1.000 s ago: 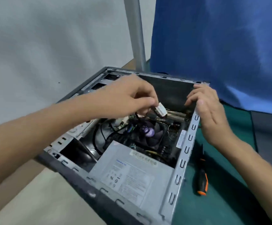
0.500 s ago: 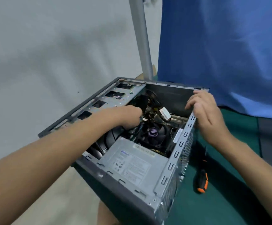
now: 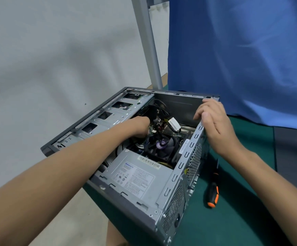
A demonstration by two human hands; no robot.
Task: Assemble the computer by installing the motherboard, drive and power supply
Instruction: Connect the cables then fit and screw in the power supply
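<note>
**Case on its side, left hand buried in the cables**

Watching the head cam on this one. The computer case lies on its side on the green mat with the open face up. As far as I can tell, its long axis runs away from me and a bit to the right. The perforated back panel faces right and the drive cage runs along the left. The power supply sits in the near end, tight against that back panel, label up.

My left hand goes in over the drive cage to the middle of the case, just past the CPU fan. It's down among the black cables, and the fingers are hidden, so I honestly can't say whether it's holding anything. My right hand grasps the far end of the back panel's top edge, fingers hooked over the rim.

Room is tight. The power supply fills the near part and the fan and wiring fill the middle, so only the far inner wall shows bare metal. The case's left side seems to stick out past the mat's edge.

A screwdriver with a black and orange handle lies on the mat just beside the back panel, roughly parallel to it. A blue cloth hangs close behind the far end, and a grey pole rises behind the far left corner.
</note>
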